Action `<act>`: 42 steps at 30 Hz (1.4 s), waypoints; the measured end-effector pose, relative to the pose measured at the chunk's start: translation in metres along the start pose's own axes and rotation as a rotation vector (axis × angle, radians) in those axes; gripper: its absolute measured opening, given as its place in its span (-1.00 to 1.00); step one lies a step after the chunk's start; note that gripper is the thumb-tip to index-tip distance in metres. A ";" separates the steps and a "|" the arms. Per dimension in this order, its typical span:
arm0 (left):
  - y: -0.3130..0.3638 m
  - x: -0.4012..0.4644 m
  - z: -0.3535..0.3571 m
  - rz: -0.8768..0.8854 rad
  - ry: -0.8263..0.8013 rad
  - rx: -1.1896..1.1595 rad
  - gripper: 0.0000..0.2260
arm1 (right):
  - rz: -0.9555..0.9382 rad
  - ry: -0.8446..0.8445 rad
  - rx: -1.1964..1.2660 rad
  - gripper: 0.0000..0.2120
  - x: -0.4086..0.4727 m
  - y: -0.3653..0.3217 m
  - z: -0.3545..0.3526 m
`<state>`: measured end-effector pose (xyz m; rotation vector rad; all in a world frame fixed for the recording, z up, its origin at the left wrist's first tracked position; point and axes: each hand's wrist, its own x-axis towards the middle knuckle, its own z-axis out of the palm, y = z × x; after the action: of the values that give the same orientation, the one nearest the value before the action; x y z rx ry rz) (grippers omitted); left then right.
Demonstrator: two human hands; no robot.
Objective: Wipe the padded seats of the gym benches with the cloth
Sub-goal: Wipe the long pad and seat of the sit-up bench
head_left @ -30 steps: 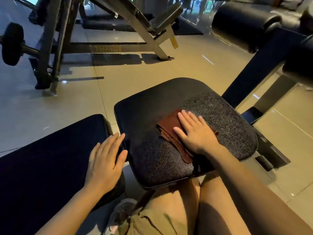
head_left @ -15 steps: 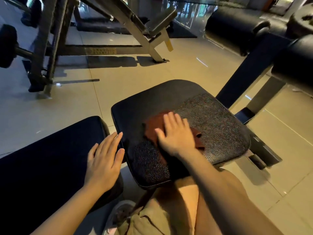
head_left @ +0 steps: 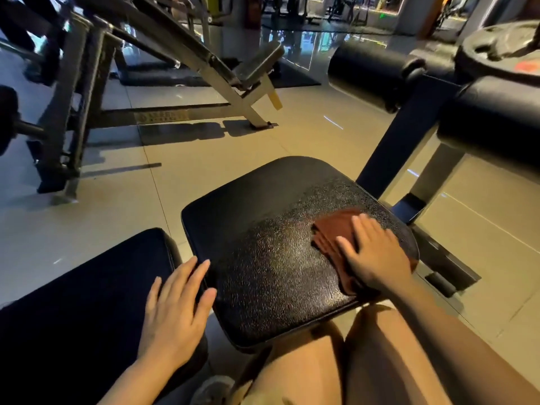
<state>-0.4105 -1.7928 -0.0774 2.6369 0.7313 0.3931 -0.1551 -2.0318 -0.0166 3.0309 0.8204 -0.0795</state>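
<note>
A black padded seat [head_left: 263,229] fills the middle of the view, its textured surface shining. A reddish-brown cloth [head_left: 333,232] lies near the seat's right edge. My right hand [head_left: 372,254] presses flat on the cloth with straight fingers, covering its near part. To the left lies a longer black bench pad [head_left: 87,302]. My left hand [head_left: 175,305] rests flat on that pad's right end, fingertips reaching the gap beside the seat.
Black roller pads [head_left: 377,65] on a dark frame stand at the right, with a weight plate [head_left: 502,51] above. A metal machine frame [head_left: 181,62] and barbell end stand on the tiled floor at the back left. My bare knees are below the seat.
My right hand has slid the cloth from the seat's left-middle across to its right edge. My left hand stays flat on the bench pad. The view has tilted up slightly.
</note>
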 end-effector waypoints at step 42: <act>0.000 0.006 -0.001 -0.046 -0.061 0.086 -0.51 | -0.051 0.017 0.069 -0.33 0.193 -0.183 0.011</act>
<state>-0.4060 -1.7891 -0.0753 2.6938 0.8042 0.2728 -0.0812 -1.7765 -0.0352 3.0788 0.9161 -0.0844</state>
